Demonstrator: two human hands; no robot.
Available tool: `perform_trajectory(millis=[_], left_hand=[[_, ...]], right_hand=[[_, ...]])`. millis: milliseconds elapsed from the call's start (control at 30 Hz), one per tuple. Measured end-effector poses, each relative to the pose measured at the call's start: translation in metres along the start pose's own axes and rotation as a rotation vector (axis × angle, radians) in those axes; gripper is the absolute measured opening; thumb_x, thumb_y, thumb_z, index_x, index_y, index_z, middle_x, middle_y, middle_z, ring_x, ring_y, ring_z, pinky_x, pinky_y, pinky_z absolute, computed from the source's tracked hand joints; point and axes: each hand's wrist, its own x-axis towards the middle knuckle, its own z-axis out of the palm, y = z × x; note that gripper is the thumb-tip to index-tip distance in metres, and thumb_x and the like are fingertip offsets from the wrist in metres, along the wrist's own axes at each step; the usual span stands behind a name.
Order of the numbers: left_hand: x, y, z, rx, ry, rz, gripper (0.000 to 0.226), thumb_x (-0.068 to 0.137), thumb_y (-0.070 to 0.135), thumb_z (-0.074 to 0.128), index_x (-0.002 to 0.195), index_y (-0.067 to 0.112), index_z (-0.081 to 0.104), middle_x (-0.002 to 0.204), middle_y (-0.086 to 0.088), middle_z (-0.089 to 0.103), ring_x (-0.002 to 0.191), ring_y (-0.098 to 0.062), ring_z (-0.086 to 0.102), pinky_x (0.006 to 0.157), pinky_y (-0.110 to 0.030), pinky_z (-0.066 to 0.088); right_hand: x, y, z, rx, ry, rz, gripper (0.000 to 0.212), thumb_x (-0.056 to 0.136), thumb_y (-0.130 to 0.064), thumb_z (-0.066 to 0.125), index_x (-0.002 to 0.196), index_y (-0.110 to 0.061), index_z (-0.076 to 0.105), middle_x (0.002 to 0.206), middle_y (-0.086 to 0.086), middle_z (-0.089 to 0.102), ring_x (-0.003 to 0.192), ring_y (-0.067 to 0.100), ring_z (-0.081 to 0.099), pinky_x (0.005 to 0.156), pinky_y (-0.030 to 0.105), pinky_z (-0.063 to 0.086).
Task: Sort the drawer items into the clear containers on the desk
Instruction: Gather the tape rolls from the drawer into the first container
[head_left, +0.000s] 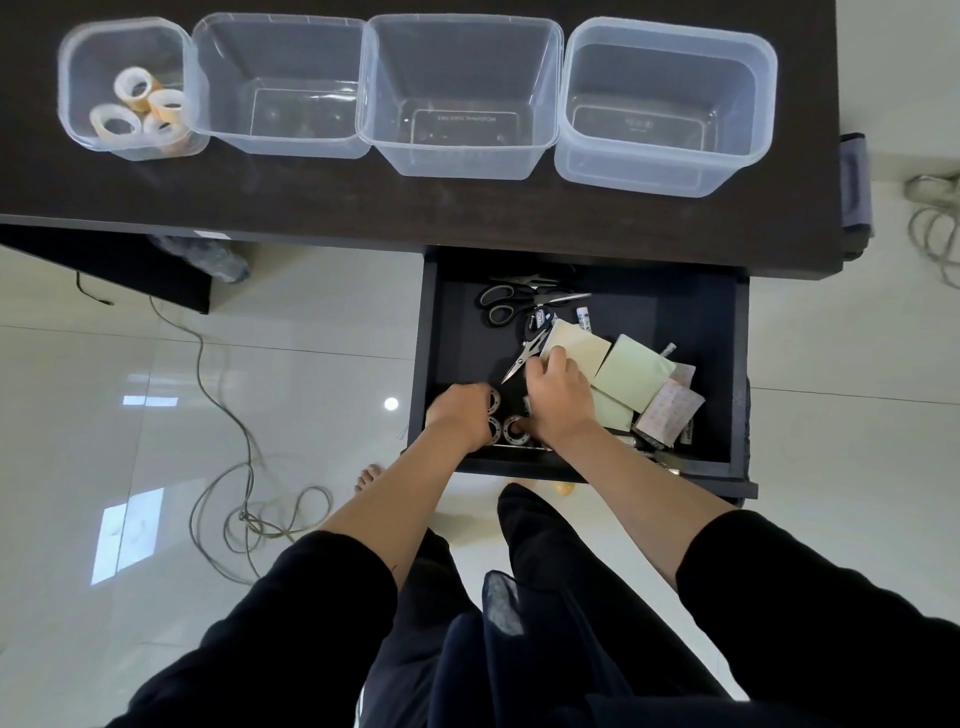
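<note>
Head view: I have both grips in the drawer (582, 280), left grip (460, 413) and right grip (558, 400) curled on tape rolls (501, 428) beneath them. Next: lift to far-left container (67, 98).

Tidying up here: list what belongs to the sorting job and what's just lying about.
Job: four clear containers, tape rolls, scissors, sticky notes, open drawer, left hand, right hand.

Lying about: floor cable, cable coil.
</note>
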Motion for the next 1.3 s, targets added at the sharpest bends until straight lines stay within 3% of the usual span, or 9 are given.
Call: perform_trajectory(millis=[133,233,367,567,667,767,900,1133,1300], left_hand=[[0.004,0.000,-0.001,-0.077,-0.020,-0.035,0.036,0.082,0.001,0.057,0.117,0.012,0.055,0.113,-0.011,0.062,0.100,-0.029,0.061,0.079,-0.034,0.051],[0.007,0.000,-0.001,-0.125,-0.018,-0.056,0.034,0.082,0.000,0.058,0.114,0.011,0.057,0.113,-0.013,0.063,0.101,-0.030,0.061,0.083,-0.035,0.053],[0.009,0.000,0.001,-0.178,0.010,-0.076,0.031,0.080,0.005,0.065,0.111,0.010,0.061,0.111,-0.013,0.064,0.098,-0.029,0.062,0.085,-0.036,0.054],[0.006,0.001,0.001,-0.238,0.085,-0.116,0.027,0.078,0.005,0.067,0.104,0.009,0.063,0.105,-0.012,0.064,0.091,-0.029,0.063,0.075,-0.033,0.053],[0.006,0.000,0.002,-0.275,0.119,-0.131,0.027,0.077,0.005,0.067,0.103,0.011,0.062,0.103,-0.010,0.064,0.088,-0.028,0.062,0.069,-0.030,0.050],[0.006,0.000,0.003,-0.296,0.120,-0.114,0.032,0.076,0.009,0.069,0.106,0.013,0.062,0.103,-0.008,0.064,0.087,-0.026,0.062,0.067,-0.028,0.046],[0.008,-0.001,0.003,-0.304,0.091,-0.103,0.029,0.074,0.007,0.074,0.101,0.013,0.063,0.103,-0.009,0.065,0.082,-0.023,0.060,0.068,-0.027,0.046],[0.008,-0.002,0.000,-0.332,0.096,-0.105,0.021,0.077,-0.002,0.065,0.093,0.011,0.064,0.102,-0.011,0.064,0.077,-0.021,0.057,0.065,-0.028,0.047],[-0.003,-0.001,-0.005,-0.351,0.197,-0.079,0.028,0.079,-0.001,0.060,0.103,0.012,0.063,0.105,-0.009,0.063,0.083,-0.024,0.060,0.067,-0.031,0.052]], right_hand=[[0.000,0.008,-0.003,0.138,0.024,0.000,0.052,0.064,-0.024,0.083,0.107,-0.012,0.056,0.109,0.010,0.044,0.096,0.028,0.047,0.085,0.037,0.041],[-0.007,0.020,-0.004,0.260,0.027,0.014,0.054,0.062,-0.039,0.083,0.111,-0.028,0.062,0.109,0.003,0.042,0.103,0.024,0.042,0.094,0.039,0.033],[-0.014,0.023,-0.004,0.246,0.030,-0.022,0.053,0.064,-0.042,0.081,0.114,-0.039,0.064,0.112,-0.001,0.040,0.107,0.022,0.039,0.097,0.039,0.030],[-0.011,0.019,-0.003,0.103,0.108,-0.022,0.052,0.057,-0.041,0.084,0.102,-0.021,0.066,0.110,0.008,0.047,0.101,0.030,0.045,0.094,0.042,0.033],[-0.009,0.012,0.002,-0.021,0.081,-0.035,0.038,0.050,-0.031,0.087,0.081,-0.018,0.069,0.106,0.009,0.050,0.094,0.034,0.049,0.095,0.049,0.036],[-0.004,0.013,0.004,0.050,0.112,-0.019,0.021,0.054,-0.022,0.085,0.066,-0.016,0.068,0.106,0.007,0.051,0.096,0.035,0.049,0.094,0.050,0.036],[-0.004,0.021,0.005,0.168,0.145,-0.032,0.018,0.067,-0.033,0.077,0.071,-0.015,0.073,0.113,0.007,0.051,0.104,0.034,0.044,0.100,0.048,0.028],[-0.011,0.022,-0.003,0.299,0.159,-0.030,0.021,0.069,-0.045,0.077,0.079,-0.027,0.074,0.115,0.001,0.052,0.105,0.030,0.046,0.103,0.053,0.028],[-0.021,0.020,-0.021,0.424,0.106,0.013,0.022,0.076,-0.042,0.072,0.090,-0.026,0.073,0.122,-0.004,0.050,0.115,0.022,0.047,0.113,0.056,0.005]])
